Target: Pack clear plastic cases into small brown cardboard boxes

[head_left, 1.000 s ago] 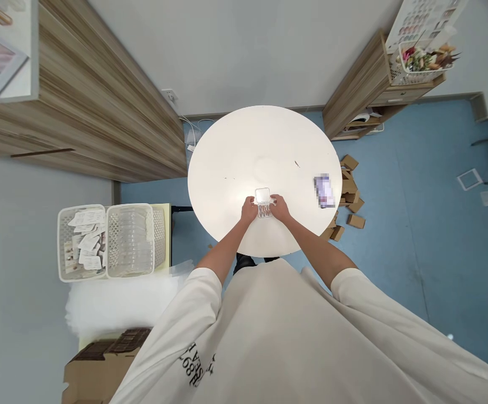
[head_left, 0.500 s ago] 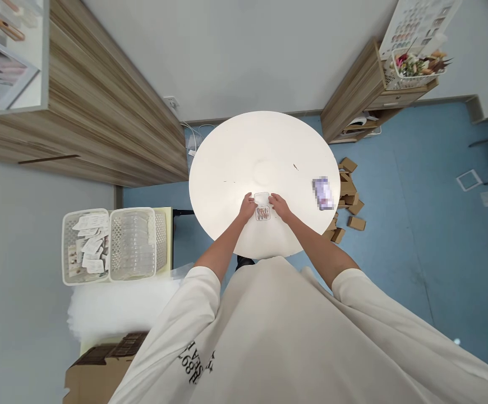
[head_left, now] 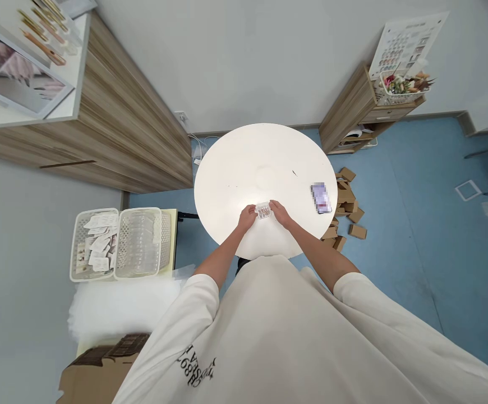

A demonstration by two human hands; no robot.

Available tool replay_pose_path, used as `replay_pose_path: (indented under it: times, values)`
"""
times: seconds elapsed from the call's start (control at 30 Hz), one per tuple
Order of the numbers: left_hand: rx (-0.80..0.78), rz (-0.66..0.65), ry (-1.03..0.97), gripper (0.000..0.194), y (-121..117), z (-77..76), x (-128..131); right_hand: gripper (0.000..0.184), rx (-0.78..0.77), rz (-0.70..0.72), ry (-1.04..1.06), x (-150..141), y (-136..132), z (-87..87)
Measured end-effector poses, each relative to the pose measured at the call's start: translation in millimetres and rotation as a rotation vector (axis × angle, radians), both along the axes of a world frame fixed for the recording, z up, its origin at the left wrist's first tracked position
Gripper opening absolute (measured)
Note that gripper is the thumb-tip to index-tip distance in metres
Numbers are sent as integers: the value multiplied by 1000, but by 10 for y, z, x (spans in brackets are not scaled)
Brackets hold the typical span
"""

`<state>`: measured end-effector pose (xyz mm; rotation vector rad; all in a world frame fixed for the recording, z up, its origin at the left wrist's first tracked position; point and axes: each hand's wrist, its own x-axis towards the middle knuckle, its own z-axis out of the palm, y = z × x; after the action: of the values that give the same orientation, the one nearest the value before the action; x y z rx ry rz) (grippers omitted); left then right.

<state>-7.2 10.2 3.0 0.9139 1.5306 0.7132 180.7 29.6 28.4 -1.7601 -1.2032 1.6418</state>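
Note:
Between my hands, near the front of the round white table [head_left: 261,146], is a small clear plastic case [head_left: 263,211]. Rows of reddish, nail-shaped pieces that look like press-on nails show inside it. My left hand [head_left: 248,216] grips the case's left edge with curled fingers. From the other side, my right hand [head_left: 280,213] holds its right upper edge. The lid appears folded over the nails, though whether it is fully closed is too small to tell.
A blurred purple phone-like object [head_left: 321,198] and a small dark sliver [head_left: 294,173] lie on the table. Left stand white baskets with cards [head_left: 76,247] and clear cases [head_left: 138,244]. Small brown boxes [head_left: 357,231] litter the floor at right. A wooden cabinet [head_left: 143,106] stands left.
The case stood open with its lid raised away from me; the lid is now folded down over the nails. Both hands stay at its sides. The camera view has shifted slightly.

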Motion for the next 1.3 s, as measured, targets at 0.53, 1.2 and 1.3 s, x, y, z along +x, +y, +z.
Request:
replay_pose_path:
  times: [0.53,1.2,1.3]
  values:
    - [111,-251,236,57,-405,18,14,58,112,396,-351,155,-380,-210]
    - [127,-733,484,83,-710,-39,79,79,178,829,-706,72,-553,-201]
    - [108,-707,446,81,-691,-5,85,77,161,860,-711,48,-518,-159]
